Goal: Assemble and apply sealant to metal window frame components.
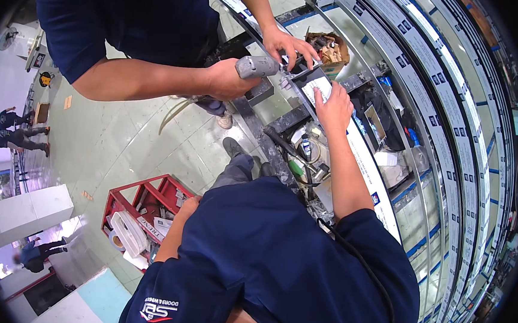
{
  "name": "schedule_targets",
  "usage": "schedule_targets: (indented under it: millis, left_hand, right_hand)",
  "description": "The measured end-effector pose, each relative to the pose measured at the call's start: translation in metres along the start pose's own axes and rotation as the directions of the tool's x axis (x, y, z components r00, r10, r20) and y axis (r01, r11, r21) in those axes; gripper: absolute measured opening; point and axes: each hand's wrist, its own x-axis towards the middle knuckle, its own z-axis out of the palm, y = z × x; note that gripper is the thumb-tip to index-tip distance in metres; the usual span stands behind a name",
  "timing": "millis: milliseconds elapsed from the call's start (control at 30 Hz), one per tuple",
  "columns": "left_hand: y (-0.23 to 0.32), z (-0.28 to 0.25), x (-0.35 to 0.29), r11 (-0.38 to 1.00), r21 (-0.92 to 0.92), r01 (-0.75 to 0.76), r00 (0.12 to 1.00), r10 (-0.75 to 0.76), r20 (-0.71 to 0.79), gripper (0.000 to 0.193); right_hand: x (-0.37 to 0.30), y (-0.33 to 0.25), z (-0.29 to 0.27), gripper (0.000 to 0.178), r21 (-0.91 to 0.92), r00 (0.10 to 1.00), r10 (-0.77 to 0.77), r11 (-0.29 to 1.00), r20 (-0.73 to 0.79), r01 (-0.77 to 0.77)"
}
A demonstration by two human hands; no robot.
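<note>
My right hand (333, 108) grips the end of a dark metal profile (302, 79) with white film on it, thumb on the film and fingers over the far edge. Down by my left side, my left hand (188, 207) is beside the red metal rack (149, 184); its fingers are mostly hidden. Across from me, a co-worker in a dark blue shirt holds a grey power drill (257, 67) against the profile's near end. The co-worker's other hand (288, 46) presses on the same end.
A cardboard box (330, 49) of small parts stands beyond the profile. Tools and a small bottle (306, 145) lie on the bench frame to my front right. Long film-covered profiles (452, 145) are racked along the right. Other people (20, 139) are far off left.
</note>
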Motion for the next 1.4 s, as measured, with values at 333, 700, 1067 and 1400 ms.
schedule_targets:
  millis: [333,700,1067,1400]
  left_hand:
    - [0.001,-0.002,0.004,0.999,-0.03,-0.041,0.998,0.039,-0.044,0.05]
    - [-0.011,-0.002,0.019,0.997,0.077,-0.032,0.999,0.03,0.033,0.046]
    - [0.031,-0.025,-0.01,0.999,0.049,0.022,0.999,-0.024,0.029,0.043]
    - [0.034,-0.024,-0.017,0.998,0.065,0.002,1.0,-0.003,0.017,0.044]
  right_hand:
    - [-0.001,-0.001,-0.001,0.07,0.0,1.0,0.003,1.0,0.014,-0.003]
    - [0.001,0.0,0.0,0.07,0.0,1.0,-0.008,1.0,-0.005,0.008]
    - [0.0,0.0,0.0,0.07,0.002,1.0,-0.019,1.0,-0.01,0.019]
    - [0.001,0.0,0.001,0.073,-0.02,1.0,-0.011,1.0,-0.006,0.01]
